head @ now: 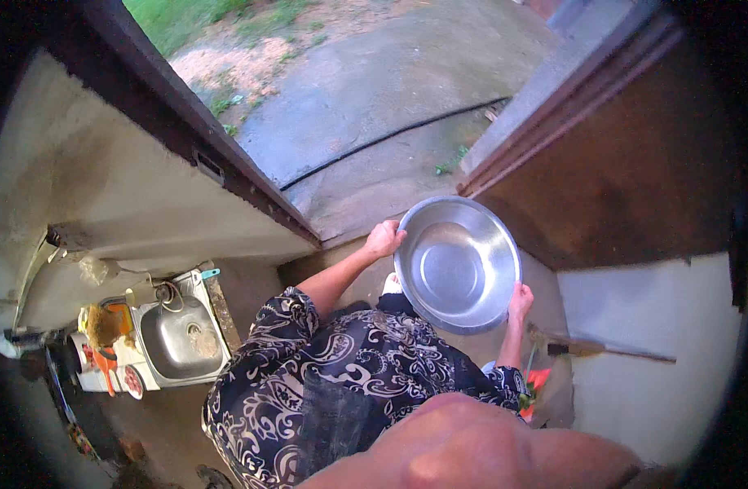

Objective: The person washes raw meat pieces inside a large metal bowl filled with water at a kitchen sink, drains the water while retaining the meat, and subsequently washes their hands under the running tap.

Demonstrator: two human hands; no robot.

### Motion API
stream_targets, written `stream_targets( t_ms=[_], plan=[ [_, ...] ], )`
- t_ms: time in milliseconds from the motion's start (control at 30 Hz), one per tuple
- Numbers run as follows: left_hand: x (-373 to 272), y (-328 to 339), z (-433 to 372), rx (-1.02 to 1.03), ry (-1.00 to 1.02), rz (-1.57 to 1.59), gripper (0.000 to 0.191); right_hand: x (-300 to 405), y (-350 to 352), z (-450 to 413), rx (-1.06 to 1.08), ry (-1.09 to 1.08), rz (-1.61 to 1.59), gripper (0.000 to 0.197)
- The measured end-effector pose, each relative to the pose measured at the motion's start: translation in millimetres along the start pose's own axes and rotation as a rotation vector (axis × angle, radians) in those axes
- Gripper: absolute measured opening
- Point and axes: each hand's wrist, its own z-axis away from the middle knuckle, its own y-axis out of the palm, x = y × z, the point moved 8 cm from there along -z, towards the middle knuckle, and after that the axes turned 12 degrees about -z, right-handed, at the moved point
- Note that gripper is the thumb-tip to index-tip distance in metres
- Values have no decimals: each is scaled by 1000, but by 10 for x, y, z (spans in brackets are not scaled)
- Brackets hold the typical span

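Observation:
A wide round stainless-steel basin [450, 260] is held out in front of me, near the open doorway. No loose items can be made out inside it; its bottom and wall shine. My left hand [385, 238] grips the rim on its left side, with the thumb over the edge. On the right side, somewhat lower, my right hand [520, 301] is closed on the rim. My arms come out of dark paisley-patterned sleeves. Beneath the basin part of a foot shows.
At the left stands a steel sink [181, 339] with a hose, beside a white counter [92, 384] holding an orange-handled utensil and a patterned dish. A brown door [612, 153] and a broom [612, 350] are on the right. A black hose [386, 142] crosses the concrete outside.

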Motion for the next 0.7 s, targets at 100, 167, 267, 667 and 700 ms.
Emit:
stream_targets(
  t_ms=[100, 167, 267, 667, 700],
  plan=[
    [-205, -221, -506, -49, 41, -36, 34, 289, 213, -641, 22, -53, -67, 28],
    [-63, -42, -239, 25, -43, 16, 33, -9, 166, -527, 68, -8, -37, 27],
    [-168, -58, -785, 53, -33, 52, 33, -8, 370, -1058, 85, -52, -37, 26],
    [488, -2643, -3615, 62, -306, 32, 28, 2268, 4124, -4372, 730, -694, 1220, 15],
    [276, -3307, -3905, 22, -183, 15, 27, 3273, 4540, -4649, 676, -1098, 1420, 16]
  ],
)
